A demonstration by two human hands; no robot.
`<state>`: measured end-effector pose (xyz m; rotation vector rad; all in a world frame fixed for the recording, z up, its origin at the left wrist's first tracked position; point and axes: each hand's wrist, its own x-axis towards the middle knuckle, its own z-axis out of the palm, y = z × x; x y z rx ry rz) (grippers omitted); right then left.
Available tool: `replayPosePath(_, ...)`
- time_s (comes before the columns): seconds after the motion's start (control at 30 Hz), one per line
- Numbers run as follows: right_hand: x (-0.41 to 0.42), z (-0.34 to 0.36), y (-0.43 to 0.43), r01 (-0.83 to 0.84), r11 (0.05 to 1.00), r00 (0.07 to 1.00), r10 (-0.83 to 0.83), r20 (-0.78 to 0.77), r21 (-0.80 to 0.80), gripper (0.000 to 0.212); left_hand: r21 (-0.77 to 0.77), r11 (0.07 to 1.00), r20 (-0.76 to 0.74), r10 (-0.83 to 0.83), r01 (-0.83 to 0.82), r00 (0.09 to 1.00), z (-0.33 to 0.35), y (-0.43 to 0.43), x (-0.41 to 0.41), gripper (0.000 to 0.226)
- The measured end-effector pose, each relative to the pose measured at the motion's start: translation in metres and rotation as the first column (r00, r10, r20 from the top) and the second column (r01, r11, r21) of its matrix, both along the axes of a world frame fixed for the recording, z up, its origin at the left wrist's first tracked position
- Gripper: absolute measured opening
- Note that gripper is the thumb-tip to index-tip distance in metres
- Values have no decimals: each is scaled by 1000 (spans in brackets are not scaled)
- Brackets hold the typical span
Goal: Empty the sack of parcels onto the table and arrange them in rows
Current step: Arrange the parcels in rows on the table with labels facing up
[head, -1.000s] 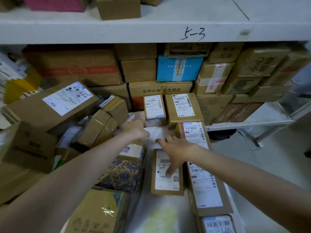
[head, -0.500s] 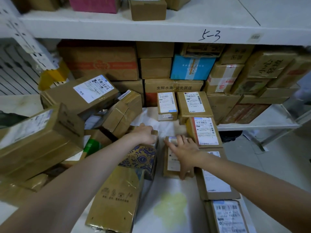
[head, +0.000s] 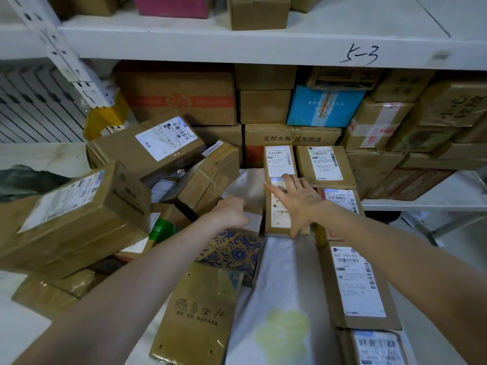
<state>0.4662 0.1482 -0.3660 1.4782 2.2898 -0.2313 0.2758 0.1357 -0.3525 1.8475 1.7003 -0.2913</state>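
Note:
My right hand (head: 297, 201) lies flat with spread fingers on a small brown parcel (head: 276, 214) with a white label, which touches the labelled parcel (head: 279, 161) behind it. To its right a column of labelled parcels runs toward me, with a long one (head: 355, 283) in it. My left hand (head: 232, 212) rests with curled fingers on a small box whose top is hidden beneath it, just above a blue patterned box (head: 232, 252). A jumbled heap of brown parcels (head: 79, 212) lies at the left on the white cloth-covered table (head: 279, 299).
A white shelf (head: 263, 46) marked 5-3 overhangs stacked cartons (head: 324, 106) at the back. A tall brown box (head: 197, 314) lies near the front. A dark green sack (head: 18, 180) shows at the far left. A lower shelf (head: 434, 196) and floor are at the right.
My right hand has pushed the small labelled parcel away from me, up against the back row. My left hand stays on the small box; the view has shifted left and closer.

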Motion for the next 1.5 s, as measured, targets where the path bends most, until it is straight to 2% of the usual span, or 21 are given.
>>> replayPosePath(0.2,4,21,15,-44,995,999,41,-35,-90,148,-12,998,33,62,-61,998,8,5,-9,58)
replayPosePath(0.37,2,23,20,-98,994,995,99,27,-43,150,-25,999,19,37,-37,999,10,2,-9,54)
replayPosePath(0.47,-2,7,16,-68,997,996,70,52,-36,149,-29,1000,30,6,-5,1000,10,-3,-7,55)
replayPosePath(0.53,-4,-6,13,-55,998,997,54,55,27,147,-33,999,21,-8,8,1000,10,-5,-7,59)
replayPosePath(0.67,-5,-18,9,-67,997,998,67,15,23,135,-39,999,5,-15,15,1000,11,-8,-12,60)
replayPosePath(0.9,4,-18,-12,-13,999,981,6,-193,-32,103,-31,998,4,-46,46,999,25,-17,-14,45)
replayPosePath(1.07,11,-34,-21,-6,1000,977,2,-215,-18,94,-74,993,-39,-97,94,994,42,-33,-16,41)
replayPosePath(1.13,11,-32,-20,4,999,981,-13,-196,-44,94,-100,987,-67,-130,123,989,49,-41,-18,47)
replayPosePath(1.27,-6,-13,-24,29,1000,999,-29,-41,-11,92,-131,982,-109,-153,139,982,67,-59,-28,68)
replayPosePath(1.33,-20,-3,-33,108,992,982,-97,-161,61,77,-135,979,-129,-171,153,977,76,-68,-33,82)
replayPosePath(1.43,-43,17,-48,209,963,885,-112,-451,172,49,-159,972,-196,-201,171,960,83,-86,-38,104)
replayPosePath(1.5,-57,30,-57,167,967,877,-57,-477,192,36,-193,969,-229,-199,156,953,82,-97,-38,117)
